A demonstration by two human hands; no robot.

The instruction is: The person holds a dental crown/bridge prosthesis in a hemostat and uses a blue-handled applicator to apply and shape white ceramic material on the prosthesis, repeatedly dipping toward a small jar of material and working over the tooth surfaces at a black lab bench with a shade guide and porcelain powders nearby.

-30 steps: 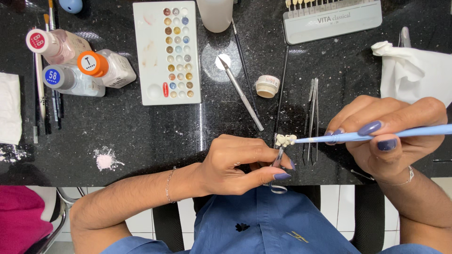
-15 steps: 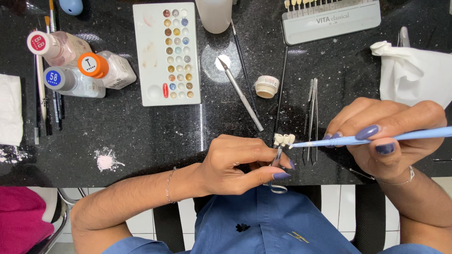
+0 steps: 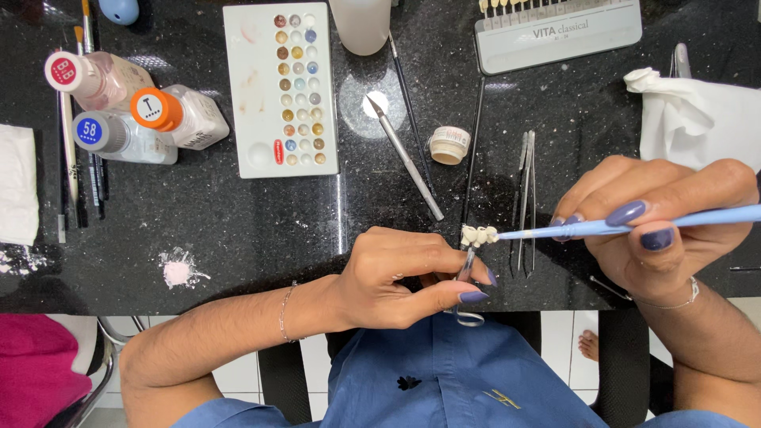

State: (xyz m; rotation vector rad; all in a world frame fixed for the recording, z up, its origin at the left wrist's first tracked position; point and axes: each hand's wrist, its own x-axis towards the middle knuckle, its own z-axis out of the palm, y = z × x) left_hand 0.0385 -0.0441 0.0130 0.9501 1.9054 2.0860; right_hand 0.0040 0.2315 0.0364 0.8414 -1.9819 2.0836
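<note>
At the near edge of the desk [image 3: 238, 238], just above the blue smock, the left hand [image 3: 400, 273] had its fingers [image 3: 444, 297] closed around a thin metal holder [image 3: 466, 273] whose wire loop hung below the thumb. Clamped at its tip, at twelve o'clock from the thumbnail, sat a small white row of teeth [image 3: 478, 234], apparently a ceramic dental piece: light, stiff and probably brittle, with a surface that looked wet and easily smudged (best held only by the holder, never by the crowns). At three o'clock from it, the right hand [image 3: 658, 230] pinched a pale blue brush [image 3: 602, 227] in a pen grip, its tip touching the teeth.

The work hovered over the desk's front edge, so a slip could have dropped the piece to the floor. Tweezers [image 3: 525, 198] lay just beyond at one o'clock, a metal spatula [image 3: 404, 154] at eleven, a small open jar [image 3: 449, 145] between them. Farther off stood a white colour palette [image 3: 279, 87], three capped bottles [image 3: 135, 107] at ten o'clock, a crumpled tissue [image 3: 697, 119] at two and a shade guide [image 3: 559, 32] along the back. Open room lay on the bare black surface left of the hands.
</note>
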